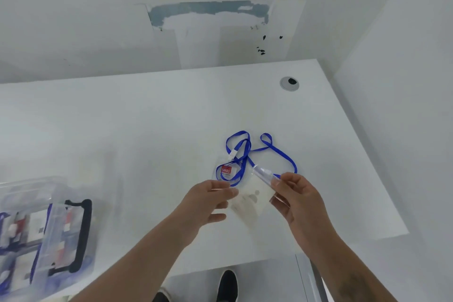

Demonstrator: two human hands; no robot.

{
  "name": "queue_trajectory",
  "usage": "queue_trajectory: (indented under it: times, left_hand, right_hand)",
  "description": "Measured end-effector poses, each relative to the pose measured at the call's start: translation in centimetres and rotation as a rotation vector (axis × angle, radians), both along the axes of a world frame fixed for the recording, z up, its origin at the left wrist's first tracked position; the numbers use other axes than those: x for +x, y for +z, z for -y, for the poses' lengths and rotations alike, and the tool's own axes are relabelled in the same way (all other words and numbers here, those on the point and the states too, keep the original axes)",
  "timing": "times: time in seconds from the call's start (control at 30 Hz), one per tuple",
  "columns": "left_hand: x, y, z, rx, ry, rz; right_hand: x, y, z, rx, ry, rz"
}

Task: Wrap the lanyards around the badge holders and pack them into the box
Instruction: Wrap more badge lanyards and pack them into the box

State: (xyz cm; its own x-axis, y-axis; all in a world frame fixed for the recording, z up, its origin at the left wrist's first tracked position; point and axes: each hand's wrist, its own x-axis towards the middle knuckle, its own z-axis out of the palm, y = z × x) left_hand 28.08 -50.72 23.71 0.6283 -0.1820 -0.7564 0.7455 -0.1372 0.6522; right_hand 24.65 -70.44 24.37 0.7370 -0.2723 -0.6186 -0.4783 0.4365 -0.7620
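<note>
A clear badge holder (247,193) is lifted just above the white table, pinched between both hands. My left hand (208,197) grips its left edge; my right hand (295,195) grips its top right end, where the clear clip strip is. Its blue lanyard (282,154) trails away in loose loops on the table. A second badge holder with a red label (226,171) lies flat behind my left hand, with a blue lanyard (239,141) looped over it. At the left stands the clear plastic box (49,228), holding several wrapped badge holders.
The white table (147,142) runs to a wall at the back and right. A round cable grommet (289,83) sits at the far right corner. The box has a black latch handle (81,235). Below the front edge, my shoes (226,285) show on the floor.
</note>
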Motion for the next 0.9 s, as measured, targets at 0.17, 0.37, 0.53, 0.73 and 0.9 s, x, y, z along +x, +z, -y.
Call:
queue_trajectory:
  times: [0.17, 0.37, 0.53, 0.73, 0.9]
  left_hand:
    - [1.6, 3.6, -2.4, -0.146, 0.062, 0.001]
    - [1.9, 7.1, -3.0, -0.376, 0.185, 0.067]
    - [2.2, 8.6, -3.5, -0.318, 0.301, 0.152]
    - [3.4, 10.1, -5.2, -0.390, 0.241, 0.140]
    - [4.6, 10.6, -5.7, -0.145, 0.240, 0.379]
  right_hand:
    - [1.2, 2.6, -1.9, 0.118, -0.087, 0.089]
    - [2.4, 4.9, -4.8, 0.103, -0.134, 0.182]
    - [3.1, 5.4, -6.1, -0.029, -0.182, 0.241]
    - [3.8, 5.0, -8.7, -0.545, 0.394, 0.309]
    - [3.4, 6.6, -10.8, -0.765, 0.929, 0.337]
